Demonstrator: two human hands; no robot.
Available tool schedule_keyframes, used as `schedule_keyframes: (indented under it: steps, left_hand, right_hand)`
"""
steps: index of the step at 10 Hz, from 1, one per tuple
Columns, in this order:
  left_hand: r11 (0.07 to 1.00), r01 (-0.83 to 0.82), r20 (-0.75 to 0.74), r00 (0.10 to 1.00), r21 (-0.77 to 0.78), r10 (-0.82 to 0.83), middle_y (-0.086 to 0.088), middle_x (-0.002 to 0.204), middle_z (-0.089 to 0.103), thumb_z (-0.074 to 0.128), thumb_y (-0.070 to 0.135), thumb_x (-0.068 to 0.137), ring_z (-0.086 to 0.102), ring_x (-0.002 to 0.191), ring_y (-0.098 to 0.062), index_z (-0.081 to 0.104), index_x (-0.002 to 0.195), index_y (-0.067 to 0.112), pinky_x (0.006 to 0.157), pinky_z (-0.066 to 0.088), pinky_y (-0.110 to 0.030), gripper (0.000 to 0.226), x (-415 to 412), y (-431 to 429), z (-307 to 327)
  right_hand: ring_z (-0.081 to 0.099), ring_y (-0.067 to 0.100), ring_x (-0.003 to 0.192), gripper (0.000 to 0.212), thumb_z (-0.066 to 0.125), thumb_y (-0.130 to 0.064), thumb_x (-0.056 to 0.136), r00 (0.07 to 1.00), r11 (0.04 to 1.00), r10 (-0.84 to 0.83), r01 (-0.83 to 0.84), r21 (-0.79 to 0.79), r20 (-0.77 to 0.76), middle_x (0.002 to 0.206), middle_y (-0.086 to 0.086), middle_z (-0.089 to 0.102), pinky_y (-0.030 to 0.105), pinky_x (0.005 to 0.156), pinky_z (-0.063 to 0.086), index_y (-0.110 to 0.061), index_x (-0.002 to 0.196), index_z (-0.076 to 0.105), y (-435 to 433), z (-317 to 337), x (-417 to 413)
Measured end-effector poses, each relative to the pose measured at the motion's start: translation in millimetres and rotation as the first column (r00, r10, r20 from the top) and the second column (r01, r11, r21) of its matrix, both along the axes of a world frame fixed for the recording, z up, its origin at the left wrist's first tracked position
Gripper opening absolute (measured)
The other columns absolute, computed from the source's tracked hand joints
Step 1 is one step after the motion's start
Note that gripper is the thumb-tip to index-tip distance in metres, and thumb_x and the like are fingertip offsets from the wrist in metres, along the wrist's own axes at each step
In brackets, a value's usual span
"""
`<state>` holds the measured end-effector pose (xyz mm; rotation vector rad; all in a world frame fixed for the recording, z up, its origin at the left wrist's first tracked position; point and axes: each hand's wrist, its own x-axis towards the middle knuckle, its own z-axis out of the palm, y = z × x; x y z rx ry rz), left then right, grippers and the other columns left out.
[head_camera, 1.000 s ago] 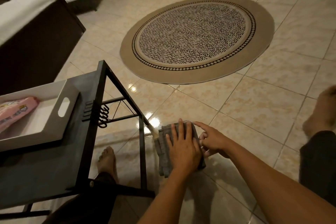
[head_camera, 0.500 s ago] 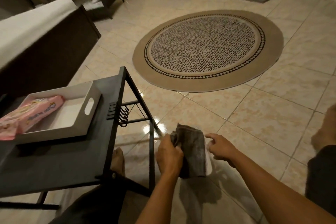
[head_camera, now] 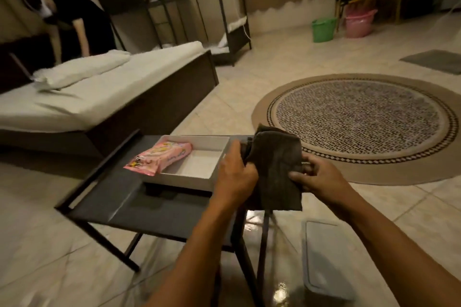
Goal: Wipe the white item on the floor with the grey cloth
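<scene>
Left hand (head_camera: 235, 177) and right hand (head_camera: 315, 178) both grip the grey cloth (head_camera: 277, 169), fingers closed on it, above the black table's (head_camera: 139, 209) right edge. The white item (head_camera: 326, 259) lies flat on the floor tiles below the right forearm. Print on the pink packet (head_camera: 159, 157) in the white tray (head_camera: 199, 177) is unreadable.

Both hands (head_camera: 235, 177) (head_camera: 318, 178) clutch grey cloth (head_camera: 277, 164) above table (head_camera: 159, 209).

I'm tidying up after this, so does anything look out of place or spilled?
The flat white rectangular lid-like item lies loose on the glossy tile floor beside the dark metal side table. Both hands, left and right, hold the grey cloth. No spill is discernible.
</scene>
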<state>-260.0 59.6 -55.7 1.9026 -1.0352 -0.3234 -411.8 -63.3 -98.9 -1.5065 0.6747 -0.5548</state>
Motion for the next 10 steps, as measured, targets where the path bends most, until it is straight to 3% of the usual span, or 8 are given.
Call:
schedule_keyframes:
  steps: [1,2,3,5,7,8,9,10]
  left_hand:
    - [0.995,-0.100,0.121,0.988,0.017,0.097,0.001,0.100,0.064,0.061,0.005,0.093,0.061,0.094,-0.017,0.059,0.112,0.017,0.074,0.048,-0.027,0.022,52,16,28]
    - [0.973,-0.212,0.156,0.968,0.088,0.196,0.001,0.104,0.062,0.066,0.002,0.090,0.057,0.098,-0.016,0.063,0.122,0.016,0.081,0.044,-0.030,0.035,105,25,45]
    - [0.938,-0.312,0.183,0.941,0.149,0.284,-0.004,0.101,0.062,0.068,0.000,0.087,0.058,0.096,-0.021,0.066,0.117,0.014,0.080,0.044,-0.034,0.033,149,24,47]
    - [0.882,-0.356,0.232,0.928,0.308,0.293,-0.017,0.111,0.069,0.065,0.000,0.081,0.063,0.103,-0.034,0.068,0.114,0.010,0.083,0.052,-0.039,0.034,192,12,15]
    - [0.825,-0.317,0.359,0.921,0.467,0.151,-0.008,0.082,0.054,0.058,0.003,0.088,0.049,0.078,-0.024,0.060,0.102,0.008,0.069,0.042,-0.036,0.015,191,-5,9]
    - [0.805,-0.260,0.357,0.932,0.534,0.064,-0.015,0.092,0.063,0.059,0.003,0.088,0.056,0.082,-0.028,0.058,0.091,0.007,0.070,0.047,-0.037,0.005,188,-9,7]
    - [0.767,-0.229,0.384,0.923,0.600,-0.024,-0.014,0.109,0.066,0.070,0.017,0.086,0.061,0.101,-0.029,0.066,0.111,0.004,0.085,0.054,-0.038,0.029,186,-10,4]
    - [0.836,-0.395,0.593,0.798,0.382,0.106,-0.019,0.140,0.045,0.070,0.035,0.088,0.043,0.126,-0.034,0.044,0.142,0.006,0.103,0.042,-0.044,0.066,177,3,4]
  right_hand:
    - [0.072,0.024,0.091,0.065,0.074,-0.006,0.083,1.000,0.982,0.014,-0.015,-0.186,-0.008,0.099,0.010,0.068,0.039,0.072,0.064,-0.026,0.136,0.043,16,36,46]
    - [0.070,0.020,0.082,0.064,0.077,-0.005,0.081,0.998,0.935,0.011,-0.032,-0.354,-0.062,0.094,0.007,0.066,0.034,0.066,0.064,-0.028,0.133,0.048,30,58,99]
    - [0.071,0.020,0.084,0.039,0.078,-0.008,0.082,0.981,0.926,0.023,-0.093,-0.367,-0.192,0.108,0.006,0.068,0.032,0.068,0.064,-0.013,0.120,0.066,37,63,153]
    - [0.073,0.033,0.079,0.017,0.076,-0.007,0.078,0.876,0.870,-0.071,-0.180,-0.459,-0.477,0.094,0.020,0.073,0.048,0.074,0.063,-0.002,0.093,0.073,33,43,222]
    - [0.065,0.027,0.072,0.006,0.067,-0.006,0.079,0.787,0.760,-0.168,-0.280,-0.586,-0.594,0.080,0.013,0.063,0.031,0.055,0.048,-0.008,0.075,0.063,40,53,230]
    - [0.065,0.029,0.093,0.031,0.069,-0.020,0.083,0.796,0.720,-0.211,-0.267,-0.641,-0.568,0.106,0.012,0.067,0.032,0.068,0.048,-0.014,0.113,0.066,44,67,217]
    - [0.063,0.022,0.102,0.053,0.072,-0.031,0.087,0.893,0.745,-0.173,-0.157,-0.648,-0.415,0.119,0.005,0.066,0.035,0.082,0.053,-0.023,0.136,0.054,43,97,177]
    - [0.064,0.013,0.096,0.051,0.071,-0.032,0.087,0.981,0.757,-0.131,0.007,-0.653,-0.142,0.110,-0.002,0.066,0.028,0.078,0.054,-0.025,0.135,0.055,41,138,108]
